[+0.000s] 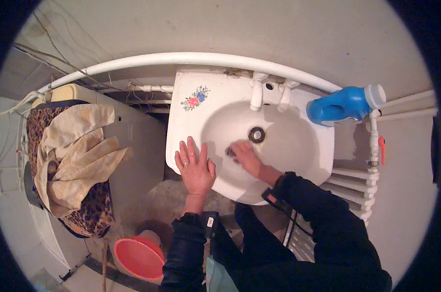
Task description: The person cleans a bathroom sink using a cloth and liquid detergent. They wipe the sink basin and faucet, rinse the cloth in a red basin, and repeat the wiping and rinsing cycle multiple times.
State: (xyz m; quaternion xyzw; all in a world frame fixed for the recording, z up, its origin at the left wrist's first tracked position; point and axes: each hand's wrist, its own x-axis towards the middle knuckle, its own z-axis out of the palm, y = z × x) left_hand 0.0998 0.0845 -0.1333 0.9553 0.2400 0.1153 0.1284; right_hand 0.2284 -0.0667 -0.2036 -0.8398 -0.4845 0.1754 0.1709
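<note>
A white washbasin with a flower decal on its left ledge is in front of me. My left hand rests at the basin's left front rim, palm down, fingers spread, with a ring on one finger. Inside the bowl, my right hand has its fingers closed on a small dark grey pad, pressed to the bowl's front left wall. Most of the pad is hidden by the fingers, so its exact kind is unclear. The dark drain ring is just beyond that hand. Two white taps stand at the back.
A blue jug with a white cap lies on the basin's right ledge. White pipes with an orange valve handle run at the right. Beige towels cover a leopard-print cloth at the left. A red basin sits on the floor.
</note>
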